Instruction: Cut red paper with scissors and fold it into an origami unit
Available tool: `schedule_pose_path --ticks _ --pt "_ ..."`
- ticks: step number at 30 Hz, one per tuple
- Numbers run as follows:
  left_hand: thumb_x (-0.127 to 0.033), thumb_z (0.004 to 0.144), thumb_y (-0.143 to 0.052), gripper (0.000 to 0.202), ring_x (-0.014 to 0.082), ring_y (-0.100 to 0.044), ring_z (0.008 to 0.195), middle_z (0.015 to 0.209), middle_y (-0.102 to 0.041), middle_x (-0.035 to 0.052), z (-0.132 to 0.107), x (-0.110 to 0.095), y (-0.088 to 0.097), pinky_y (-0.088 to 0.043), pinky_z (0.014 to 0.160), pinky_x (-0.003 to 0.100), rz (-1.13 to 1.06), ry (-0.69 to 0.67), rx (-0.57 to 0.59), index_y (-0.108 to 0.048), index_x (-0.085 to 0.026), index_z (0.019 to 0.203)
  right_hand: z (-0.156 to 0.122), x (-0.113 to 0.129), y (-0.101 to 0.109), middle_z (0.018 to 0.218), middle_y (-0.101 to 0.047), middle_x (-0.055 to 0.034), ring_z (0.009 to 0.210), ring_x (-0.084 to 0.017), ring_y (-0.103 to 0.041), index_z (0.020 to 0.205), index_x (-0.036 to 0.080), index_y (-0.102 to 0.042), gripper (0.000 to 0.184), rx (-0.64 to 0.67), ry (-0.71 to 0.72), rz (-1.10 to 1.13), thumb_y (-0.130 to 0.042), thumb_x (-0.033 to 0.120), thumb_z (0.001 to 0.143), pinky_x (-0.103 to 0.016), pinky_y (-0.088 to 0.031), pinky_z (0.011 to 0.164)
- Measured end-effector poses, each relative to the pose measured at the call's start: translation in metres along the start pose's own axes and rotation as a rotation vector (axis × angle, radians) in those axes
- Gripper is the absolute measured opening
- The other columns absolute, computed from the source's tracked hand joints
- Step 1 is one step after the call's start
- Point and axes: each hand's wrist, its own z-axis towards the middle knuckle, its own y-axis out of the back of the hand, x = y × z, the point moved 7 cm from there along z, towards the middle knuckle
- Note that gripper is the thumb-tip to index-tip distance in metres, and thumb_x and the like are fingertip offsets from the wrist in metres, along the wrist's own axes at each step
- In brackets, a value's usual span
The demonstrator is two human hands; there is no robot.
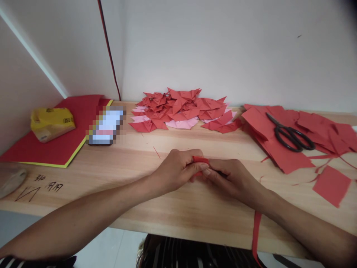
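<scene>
Near the front middle of the wooden table, my left hand (186,163) and my right hand (225,175) meet around a small folded piece of red paper (200,159). The thumbs and fingers of both hands press on it, and much of the paper is hidden behind them. Its exact folded shape cannot be made out. Beyond the hands lies a pile of folded red and pink paper pieces (181,108) with pointed corners. A narrow red paper strip (256,230) hangs over the table's front edge below my right forearm.
Black-handled scissors (291,136) rest on a stack of red paper sheets (262,126) at the right. One red square (331,186) lies nearer. To the left are a phone (106,126), large red sheets (55,152) and a yellow packet (52,123). A wall (223,48) stands behind.
</scene>
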Motion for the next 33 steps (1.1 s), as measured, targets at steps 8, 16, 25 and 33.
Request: schedule_pose_path --ticks 8,16,25,33 --pt "-0.034 0.085 -0.060 0.021 0.0092 -0.058 0.060 0.069 -0.061 -0.0002 0.001 0.013 0.000 -0.047 0.058 0.020 -0.210 0.133 0.017 -0.064 -0.013 0.086 -0.001 -0.003 0.004 0.064 -0.057 0.0022 0.058 -0.010 -0.050 0.075 0.020 -0.057 0.032 -0.040 -0.029 0.012 -0.041 0.038 0.097 -0.022 -0.039 0.057" --pt "-0.031 0.085 -0.060 0.019 0.0109 -0.060 0.067 0.076 -0.060 0.0018 0.004 0.012 0.003 -0.049 0.063 0.022 -0.209 0.120 -0.002 -0.062 -0.012 0.085 0.002 -0.005 0.009 0.069 -0.061 0.0016 0.061 -0.011 -0.055 0.079 0.020 -0.058 0.030 -0.101 -0.027 0.095 -0.041 0.036 0.097 -0.022 -0.041 0.060" --pt "-0.034 0.082 -0.065 0.025 0.0119 -0.058 0.077 0.083 -0.058 0.0024 0.011 0.014 0.002 -0.044 0.072 0.024 -0.264 0.070 0.009 -0.059 -0.011 0.086 0.003 -0.003 0.016 0.063 -0.055 0.0029 0.058 -0.010 -0.051 0.069 0.018 -0.052 0.034 -0.153 -0.021 0.069 -0.041 0.035 0.097 -0.022 -0.038 0.057" --pt "-0.049 0.083 -0.059 0.037 0.0081 -0.044 0.057 0.065 -0.045 -0.0041 0.022 0.009 0.004 -0.031 0.053 0.020 -0.078 0.082 0.030 -0.052 -0.014 0.075 0.003 0.001 0.016 0.064 -0.056 0.0013 0.058 -0.011 -0.049 0.069 0.018 -0.052 0.035 -0.131 -0.001 0.109 -0.039 0.036 0.097 -0.024 -0.038 0.057"
